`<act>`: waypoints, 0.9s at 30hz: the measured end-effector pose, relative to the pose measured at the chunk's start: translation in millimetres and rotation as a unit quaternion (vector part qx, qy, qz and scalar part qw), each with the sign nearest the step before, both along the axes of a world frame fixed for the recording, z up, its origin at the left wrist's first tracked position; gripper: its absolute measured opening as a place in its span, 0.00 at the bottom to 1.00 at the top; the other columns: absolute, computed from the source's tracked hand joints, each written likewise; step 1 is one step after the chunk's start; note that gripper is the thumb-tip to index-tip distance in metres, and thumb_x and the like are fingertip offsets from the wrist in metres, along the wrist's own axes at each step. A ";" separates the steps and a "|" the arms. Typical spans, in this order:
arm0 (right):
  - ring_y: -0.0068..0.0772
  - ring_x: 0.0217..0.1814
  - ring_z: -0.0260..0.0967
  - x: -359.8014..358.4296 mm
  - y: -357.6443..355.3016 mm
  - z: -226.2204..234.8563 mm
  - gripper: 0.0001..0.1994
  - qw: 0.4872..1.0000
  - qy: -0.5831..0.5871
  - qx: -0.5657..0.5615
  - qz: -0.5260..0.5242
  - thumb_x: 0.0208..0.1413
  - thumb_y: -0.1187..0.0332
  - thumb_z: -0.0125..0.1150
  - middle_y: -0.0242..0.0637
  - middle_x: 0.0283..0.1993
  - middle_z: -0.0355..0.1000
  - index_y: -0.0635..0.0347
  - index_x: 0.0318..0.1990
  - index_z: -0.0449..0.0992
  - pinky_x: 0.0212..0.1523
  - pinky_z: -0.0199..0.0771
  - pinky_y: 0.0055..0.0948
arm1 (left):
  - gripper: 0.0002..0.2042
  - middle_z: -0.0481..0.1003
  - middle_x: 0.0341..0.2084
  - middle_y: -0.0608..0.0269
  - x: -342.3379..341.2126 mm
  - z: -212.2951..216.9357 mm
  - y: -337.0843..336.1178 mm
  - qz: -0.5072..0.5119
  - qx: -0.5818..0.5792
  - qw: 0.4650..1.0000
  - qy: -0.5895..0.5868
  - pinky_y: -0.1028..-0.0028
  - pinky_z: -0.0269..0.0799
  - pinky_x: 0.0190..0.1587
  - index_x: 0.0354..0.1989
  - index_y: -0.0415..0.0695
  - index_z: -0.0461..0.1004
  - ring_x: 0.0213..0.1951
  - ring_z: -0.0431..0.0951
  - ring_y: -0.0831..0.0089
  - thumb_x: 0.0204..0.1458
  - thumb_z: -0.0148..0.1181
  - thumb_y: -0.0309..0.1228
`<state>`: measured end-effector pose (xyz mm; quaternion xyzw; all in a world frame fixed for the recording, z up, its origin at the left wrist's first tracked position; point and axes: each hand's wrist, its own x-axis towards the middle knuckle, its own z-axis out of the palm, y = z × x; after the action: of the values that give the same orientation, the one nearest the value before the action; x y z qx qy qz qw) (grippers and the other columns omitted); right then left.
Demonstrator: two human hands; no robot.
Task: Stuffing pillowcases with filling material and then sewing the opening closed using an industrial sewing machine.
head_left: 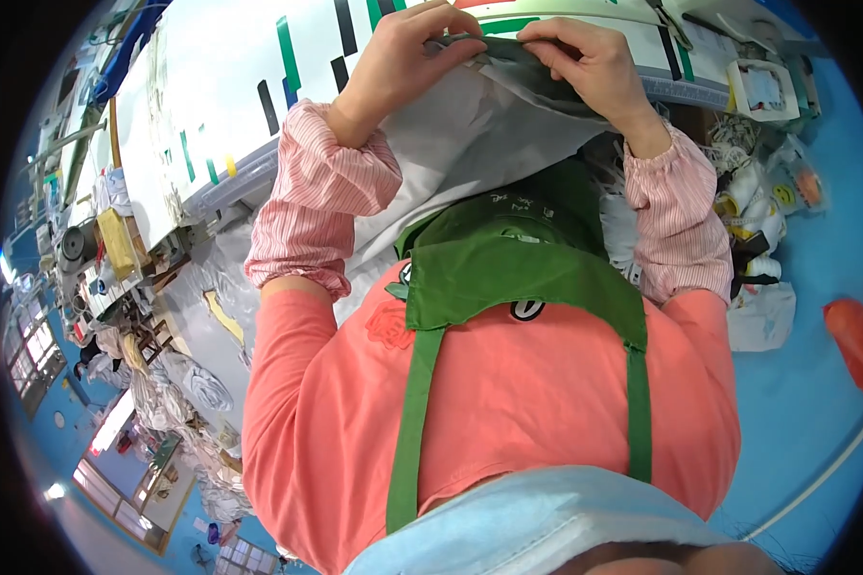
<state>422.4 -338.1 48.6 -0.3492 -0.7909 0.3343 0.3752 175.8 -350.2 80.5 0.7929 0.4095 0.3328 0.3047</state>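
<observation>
Both hands pinch one folded edge of grey cloth (537,81) at the near rim of the white table (221,86). Left-hand fingers (441,29) are curled tight, thumb underneath, closed on the edge near its left end; the left hand (398,62) sits slightly nearer the body than the other. Right-hand fingers (571,38) are likewise closed on the same edge, just beside the left fingertips, with the right hand (599,67) angled down and to the right. The gripped edge runs roughly left to right between the two hands, so its long axis lies across the body, and the rest of the cloth falls from the fingers toward the person, darker grey on the right, a paler white layer (451,153) spreading below and to the left. It drapes down over the green apron (508,268). Striped pink sleeve covers (321,192) run back from both wrists to a coral shirt (508,402). Coloured tape marks (288,53) cross the table top beyond the hands. To the right, well apart, a heap of small white items (753,220) lies by the blue floor (815,287); to the left, heaps of pale fabric (177,383) lie low beside the table.
</observation>
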 end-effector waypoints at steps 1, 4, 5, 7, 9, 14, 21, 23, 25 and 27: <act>0.14 0.23 0.66 1.6 -4.9 1.7 0.07 1.000 0.000 0.002 0.001 0.59 0.74 0.63 0.27 0.27 0.74 0.60 0.44 0.80 0.24 0.66 0.17 | 0.07 0.74 0.30 0.58 -1.9 0.2 -4.0 0.001 0.002 1.000 0.000 0.74 0.73 0.32 0.36 0.38 0.76 0.29 0.76 0.71 0.51 0.67 0.24; 0.15 0.24 0.67 2.8 -12.9 7.2 0.08 0.999 0.021 -0.022 0.019 0.58 0.77 0.62 0.28 0.30 0.75 0.60 0.44 0.80 0.25 0.67 0.17 | 0.08 0.74 0.31 0.58 -9.1 -3.6 -7.6 -0.032 -0.121 0.972 -0.199 0.73 0.73 0.32 0.36 0.38 0.76 0.29 0.76 0.70 0.50 0.67 0.23; 0.14 0.24 0.66 3.1 -14.4 9.7 0.08 0.999 0.023 -0.026 0.024 0.58 0.77 0.62 0.27 0.30 0.75 0.60 0.44 0.80 0.25 0.67 0.16 | 0.08 0.74 0.31 0.58 -8.6 -2.8 -4.8 -0.069 0.068 0.988 -0.121 0.73 0.73 0.32 0.36 0.38 0.76 0.29 0.76 0.69 0.50 0.67 0.23; 0.14 0.24 0.66 4.6 -15.9 14.8 0.08 0.999 0.025 -0.028 0.032 0.58 0.78 0.62 0.27 0.30 0.75 0.61 0.44 0.80 0.25 0.67 0.15 | 0.08 0.74 0.31 0.59 -12.3 -1.6 -9.8 -0.100 0.255 0.961 -0.036 0.73 0.73 0.32 0.36 0.39 0.76 0.29 0.76 0.69 0.49 0.67 0.22; 0.22 0.25 0.72 12.2 -15.6 15.7 0.09 0.997 0.000 -0.043 0.058 0.60 0.73 0.60 0.31 0.33 0.79 0.55 0.46 0.81 0.27 0.72 0.23 | 0.07 0.74 0.30 0.59 -3.2 23.8 -23.0 -0.002 0.001 0.998 0.066 0.73 0.73 0.31 0.36 0.39 0.76 0.28 0.76 0.69 0.49 0.67 0.21; 0.19 0.22 0.69 -4.0 -26.1 34.1 0.03 0.978 0.171 0.022 0.121 0.57 0.79 0.60 0.32 0.23 0.74 0.66 0.37 0.78 0.23 0.67 0.22 | 0.07 0.74 0.30 0.59 -5.9 27.8 -30.4 -0.043 0.028 0.998 0.040 0.73 0.72 0.29 0.35 0.39 0.76 0.27 0.76 0.68 0.48 0.66 0.21; 0.17 0.22 0.68 2.6 -37.5 57.5 0.02 0.988 -0.001 -0.146 0.052 0.59 0.77 0.60 0.31 0.22 0.73 0.67 0.37 0.78 0.25 0.66 0.21 | 0.05 0.76 0.29 0.59 1.0 23.1 -26.4 -0.174 0.182 0.956 -0.150 0.72 0.72 0.28 0.33 0.39 0.78 0.27 0.78 0.64 0.49 0.66 0.21; 0.17 0.22 0.67 3.5 -39.2 59.7 0.03 0.985 0.000 -0.165 0.047 0.60 0.76 0.60 0.31 0.22 0.73 0.67 0.36 0.78 0.25 0.66 0.20 | 0.03 0.76 0.26 0.60 -5.8 29.5 -33.1 -0.120 0.106 0.986 -0.052 0.73 0.72 0.28 0.33 0.38 0.78 0.26 0.78 0.67 0.50 0.65 0.22; 0.16 0.22 0.67 5.9 -39.5 60.3 0.04 0.982 0.001 -0.186 0.038 0.60 0.75 0.60 0.30 0.22 0.72 0.67 0.36 0.78 0.24 0.65 0.20 | 0.03 0.77 0.24 0.61 -5.2 34.5 -38.2 -0.067 0.025 0.996 0.047 0.74 0.71 0.27 0.32 0.37 0.79 0.25 0.78 0.69 0.51 0.65 0.23; 0.16 0.22 0.67 5.9 -39.8 61.4 0.05 0.979 0.011 -0.199 0.045 0.61 0.74 0.60 0.29 0.23 0.72 0.68 0.36 0.78 0.24 0.65 0.19 | 0.05 0.77 0.20 0.62 -5.2 35.2 -42.8 -0.005 -0.113 0.993 0.015 0.75 0.70 0.27 0.33 0.36 0.79 0.23 0.76 0.76 0.54 0.64 0.25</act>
<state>428.3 -377.9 110.0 -0.3776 -0.7194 0.5050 0.2914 170.6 -393.0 115.7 0.7604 0.4452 0.2707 0.3877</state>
